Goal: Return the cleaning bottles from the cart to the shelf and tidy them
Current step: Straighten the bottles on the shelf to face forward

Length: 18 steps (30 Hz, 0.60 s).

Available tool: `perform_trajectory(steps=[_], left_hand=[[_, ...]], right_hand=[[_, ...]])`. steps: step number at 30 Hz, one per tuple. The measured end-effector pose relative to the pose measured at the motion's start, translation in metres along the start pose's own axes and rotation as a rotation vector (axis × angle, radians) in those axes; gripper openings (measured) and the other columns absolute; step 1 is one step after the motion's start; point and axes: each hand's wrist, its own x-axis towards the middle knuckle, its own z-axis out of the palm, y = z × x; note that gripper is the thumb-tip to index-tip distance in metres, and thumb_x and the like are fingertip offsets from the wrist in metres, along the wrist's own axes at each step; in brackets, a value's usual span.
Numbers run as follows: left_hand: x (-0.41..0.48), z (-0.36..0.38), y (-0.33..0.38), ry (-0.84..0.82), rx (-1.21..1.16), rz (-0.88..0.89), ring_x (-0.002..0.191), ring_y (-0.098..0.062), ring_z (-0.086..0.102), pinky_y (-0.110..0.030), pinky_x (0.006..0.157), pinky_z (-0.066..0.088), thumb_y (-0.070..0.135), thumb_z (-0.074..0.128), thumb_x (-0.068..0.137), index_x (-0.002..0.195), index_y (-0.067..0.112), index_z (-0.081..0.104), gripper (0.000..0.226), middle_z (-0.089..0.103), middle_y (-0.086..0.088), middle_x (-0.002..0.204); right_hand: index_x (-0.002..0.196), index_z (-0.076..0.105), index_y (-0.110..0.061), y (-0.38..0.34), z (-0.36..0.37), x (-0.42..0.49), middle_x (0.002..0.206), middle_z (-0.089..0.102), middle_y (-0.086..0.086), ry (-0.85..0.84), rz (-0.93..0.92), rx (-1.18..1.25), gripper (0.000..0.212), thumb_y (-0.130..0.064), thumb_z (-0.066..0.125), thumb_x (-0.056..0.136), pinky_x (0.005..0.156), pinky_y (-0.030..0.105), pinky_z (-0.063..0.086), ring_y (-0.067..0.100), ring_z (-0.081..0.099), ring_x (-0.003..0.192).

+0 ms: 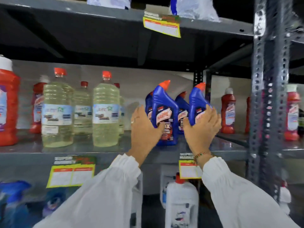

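Several blue cleaner bottles with orange angled caps stand on the grey middle shelf (102, 149). My left hand (144, 129) grips the front left blue bottle (164, 109) from its left side. The front right blue bottle (197, 102) is held by my right hand (202, 129), which wraps its lower part. Two more blue bottles (182, 104) stand just behind them. Both arms wear white sleeves.
Clear bottles of pale yellow liquid (106, 112) stand left of my hands, with red bottles (8, 104) further left and more red bottles (227, 111) to the right. A perforated steel upright (269, 96) rises at right. White jugs (181, 203) sit on the shelf below. The image is blurred.
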Motion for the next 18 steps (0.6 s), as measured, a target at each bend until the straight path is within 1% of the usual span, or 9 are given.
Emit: perform_trajectory(steps=[2, 3, 5, 6, 8, 9, 11, 13, 18], left_hand=[[-0.011, 0.023, 0.009, -0.104, 0.079, -0.078, 0.137, -0.032, 0.032, -0.041, 0.11, 0.029, 0.037, 0.079, 0.065, 0.148, 0.004, 0.007, 0.115, 0.029, -0.016, 0.15], [-0.014, 0.032, 0.011, -0.146, 0.14, -0.108, 0.137, -0.034, 0.031, -0.044, 0.109, 0.031, 0.042, 0.081, 0.061, 0.148, 0.006, -0.001, 0.125, 0.024, -0.016, 0.152], [-0.018, 0.044, 0.014, -0.196, 0.255, -0.166, 0.137, -0.037, 0.031, -0.05, 0.106, 0.034, 0.052, 0.08, 0.057, 0.148, 0.01, -0.012, 0.136, 0.018, -0.017, 0.153], [-0.017, 0.048, 0.014, -0.2, 0.29, -0.195, 0.135, -0.039, 0.034, -0.052, 0.104, 0.036, 0.055, 0.08, 0.057, 0.147, 0.011, -0.015, 0.138, 0.019, -0.018, 0.152], [-0.014, 0.051, 0.016, -0.201, 0.304, -0.262, 0.13, -0.041, 0.04, -0.053, 0.101, 0.038, 0.056, 0.079, 0.057, 0.146, 0.014, -0.019, 0.14, 0.025, -0.018, 0.148], [-0.013, 0.052, 0.018, -0.203, 0.294, -0.289, 0.128, -0.041, 0.042, -0.053, 0.1, 0.039, 0.055, 0.079, 0.058, 0.146, 0.015, -0.02, 0.139, 0.028, -0.018, 0.147], [-0.012, 0.054, 0.019, -0.207, 0.263, -0.31, 0.126, -0.04, 0.046, -0.052, 0.099, 0.04, 0.051, 0.079, 0.061, 0.146, 0.016, -0.021, 0.136, 0.033, -0.019, 0.144], [-0.012, 0.054, 0.018, -0.196, 0.236, -0.315, 0.123, -0.038, 0.049, -0.05, 0.099, 0.041, 0.047, 0.079, 0.062, 0.146, 0.016, -0.02, 0.133, 0.037, -0.02, 0.141], [-0.011, 0.051, 0.016, -0.176, 0.216, -0.335, 0.122, -0.04, 0.048, -0.048, 0.099, 0.041, 0.043, 0.08, 0.064, 0.147, 0.015, -0.016, 0.13, 0.039, -0.021, 0.139]], right_hand=[[0.143, 0.025, -0.001, 0.023, -0.004, 0.008, 0.148, 0.031, 0.025, -0.136, 0.078, -0.064, 0.101, -0.038, 0.078, 0.066, 0.113, 0.05, 0.019, 0.042, 0.026, 0.138], [0.145, 0.018, -0.001, 0.031, -0.005, 0.01, 0.15, 0.026, 0.025, -0.22, 0.114, -0.055, 0.112, -0.04, 0.082, 0.061, 0.112, 0.049, 0.021, 0.041, 0.025, 0.138], [0.147, 0.001, -0.004, 0.039, -0.005, 0.014, 0.152, 0.015, 0.025, -0.38, 0.178, 0.004, 0.13, -0.043, 0.085, 0.057, 0.111, 0.052, 0.027, 0.043, 0.023, 0.138], [0.147, -0.006, -0.006, 0.041, -0.004, 0.016, 0.153, 0.011, 0.025, -0.441, 0.195, 0.009, 0.134, -0.043, 0.085, 0.057, 0.111, 0.054, 0.028, 0.044, 0.022, 0.138], [0.146, -0.015, -0.007, 0.042, -0.003, 0.02, 0.153, 0.008, 0.027, -0.515, 0.215, -0.031, 0.133, -0.04, 0.083, 0.062, 0.11, 0.055, 0.026, 0.047, 0.022, 0.137], [0.145, -0.017, -0.006, 0.042, -0.003, 0.021, 0.152, 0.01, 0.028, -0.531, 0.219, -0.052, 0.131, -0.039, 0.081, 0.065, 0.11, 0.055, 0.027, 0.048, 0.025, 0.135], [0.145, -0.017, -0.004, 0.044, -0.004, 0.023, 0.149, 0.018, 0.028, -0.547, 0.218, -0.078, 0.128, -0.038, 0.079, 0.068, 0.107, 0.053, 0.029, 0.048, 0.03, 0.131], [0.146, -0.014, -0.003, 0.046, -0.004, 0.024, 0.147, 0.021, 0.028, -0.559, 0.213, -0.079, 0.126, -0.036, 0.079, 0.069, 0.106, 0.052, 0.033, 0.046, 0.032, 0.13], [0.146, -0.014, -0.003, 0.048, 0.0, 0.027, 0.148, 0.019, 0.027, -0.593, 0.22, -0.051, 0.126, -0.033, 0.081, 0.068, 0.107, 0.054, 0.034, 0.047, 0.031, 0.13]])
